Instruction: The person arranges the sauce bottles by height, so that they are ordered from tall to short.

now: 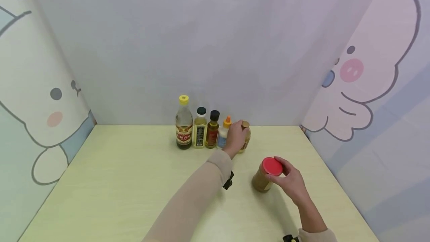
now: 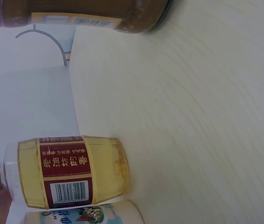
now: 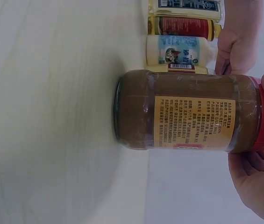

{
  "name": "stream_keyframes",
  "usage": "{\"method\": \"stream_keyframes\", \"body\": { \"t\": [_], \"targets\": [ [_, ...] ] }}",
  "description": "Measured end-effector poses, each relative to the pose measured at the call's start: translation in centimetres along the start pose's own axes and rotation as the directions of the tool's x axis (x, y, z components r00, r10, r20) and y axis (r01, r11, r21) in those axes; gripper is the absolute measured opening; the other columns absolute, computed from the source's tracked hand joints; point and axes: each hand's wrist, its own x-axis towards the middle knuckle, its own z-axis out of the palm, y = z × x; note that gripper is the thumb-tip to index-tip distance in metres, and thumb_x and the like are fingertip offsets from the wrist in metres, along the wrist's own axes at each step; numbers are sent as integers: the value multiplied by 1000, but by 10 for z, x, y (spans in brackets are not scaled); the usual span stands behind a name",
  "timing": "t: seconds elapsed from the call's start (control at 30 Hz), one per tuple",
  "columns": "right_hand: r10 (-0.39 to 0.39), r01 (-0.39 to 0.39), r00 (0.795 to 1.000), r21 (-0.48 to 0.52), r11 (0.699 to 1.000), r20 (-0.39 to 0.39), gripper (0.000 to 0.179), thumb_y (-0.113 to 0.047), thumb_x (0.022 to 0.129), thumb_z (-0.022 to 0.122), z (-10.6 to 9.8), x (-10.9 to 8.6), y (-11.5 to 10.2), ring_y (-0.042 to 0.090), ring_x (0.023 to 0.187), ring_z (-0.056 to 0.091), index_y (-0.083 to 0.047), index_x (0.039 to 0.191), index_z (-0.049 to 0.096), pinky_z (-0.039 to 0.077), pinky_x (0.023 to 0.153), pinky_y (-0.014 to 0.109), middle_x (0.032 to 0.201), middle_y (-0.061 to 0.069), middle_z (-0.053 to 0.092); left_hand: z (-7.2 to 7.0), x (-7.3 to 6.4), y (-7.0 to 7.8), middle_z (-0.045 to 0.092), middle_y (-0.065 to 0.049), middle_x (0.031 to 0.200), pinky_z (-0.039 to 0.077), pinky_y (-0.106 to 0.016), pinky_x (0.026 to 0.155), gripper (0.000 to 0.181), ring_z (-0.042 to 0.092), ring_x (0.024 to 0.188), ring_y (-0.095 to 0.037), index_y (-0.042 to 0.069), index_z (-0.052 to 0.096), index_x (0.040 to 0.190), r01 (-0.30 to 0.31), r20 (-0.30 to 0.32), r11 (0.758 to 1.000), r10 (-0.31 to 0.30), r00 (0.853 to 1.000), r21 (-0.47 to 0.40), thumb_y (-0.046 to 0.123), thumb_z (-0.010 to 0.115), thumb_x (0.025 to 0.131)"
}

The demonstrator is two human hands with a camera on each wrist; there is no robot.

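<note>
In the head view my left hand [image 1: 236, 138] reaches to the back row and holds a small oil bottle by its brown cap [image 1: 245, 124]. That oil bottle [image 2: 107, 170] has pale yellow oil and a dark red label in the left wrist view. My right hand [image 1: 295, 185] grips the red lid [image 1: 272, 166] of a jar of brown spread, thumb and fingers on opposite sides. The jar [image 3: 192, 112] shows an orange label in the right wrist view. It stands nearer to me than the row, its base close to the tabletop.
Left of the oil bottle stand a white squeeze bottle [image 1: 222, 136] with an orange tip, a black-capped reddish bottle [image 1: 212, 135], a clear yellow oil bottle [image 1: 199, 132] and a tall yellow-capped bottle [image 1: 184, 130]. The pale wooden table [image 1: 111, 182] meets cloth walls [image 1: 168, 47] behind and beside.
</note>
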Motion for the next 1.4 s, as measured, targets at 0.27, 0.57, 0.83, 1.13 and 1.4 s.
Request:
{"method": "stream_keyframes", "body": {
  "t": [0.27, 0.57, 0.83, 1.13, 1.4],
  "targets": [
    [54, -53, 998, 51, 997, -15, 78, -19, 79, 83, 2, 4, -3, 35, 129, 43, -1, 144, 44, 47, 90, 26, 141, 21, 47, -1, 0, 0, 65, -9, 107, 51, -31, 83, 22, 62, 100, -21, 4, 63, 116, 13, 1, 1000, -13, 1000, 6, 18, 60, 99],
    [76, -74, 997, 63, 995, -23, 77, -21, 83, 80, -3, 19, -17, 35, 131, 41, -1, 146, 41, 46, 96, 35, 143, 21, 45, 0, 1, -1, 65, -9, 108, 51, -32, 84, 21, 62, 100, -21, 4, 63, 115, 21, -3, 1000, -21, 1000, 2, 16, 60, 99],
    [70, -65, 996, 79, 995, -59, 77, -21, 84, 80, -6, 51, -21, 32, 130, 42, -1, 147, 40, 43, 100, 38, 145, 20, 44, 0, 2, 0, 64, -9, 109, 51, -31, 83, 23, 62, 100, -21, 3, 62, 118, 32, 5, 999, -32, 999, 13, 18, 59, 99],
    [86, -76, 992, 100, 992, -95, 80, -22, 83, 80, -2, 81, -24, 35, 129, 42, -1, 148, 38, 40, 103, 45, 145, 21, 43, 0, 1, 2, 64, -10, 110, 52, -31, 83, 25, 62, 101, -21, 3, 61, 120, 33, 5, 999, -33, 999, 28, 17, 60, 99],
    [84, -71, 988, 102, 992, -127, 81, -20, 80, 82, 4, 103, -24, 35, 126, 45, 1, 146, 40, 41, 102, 45, 143, 21, 45, 0, 0, 4, 64, -9, 109, 51, -30, 82, 25, 62, 99, -20, 3, 61, 119, 35, 2, 998, -35, 999, 52, 19, 60, 99]
  ]
}}
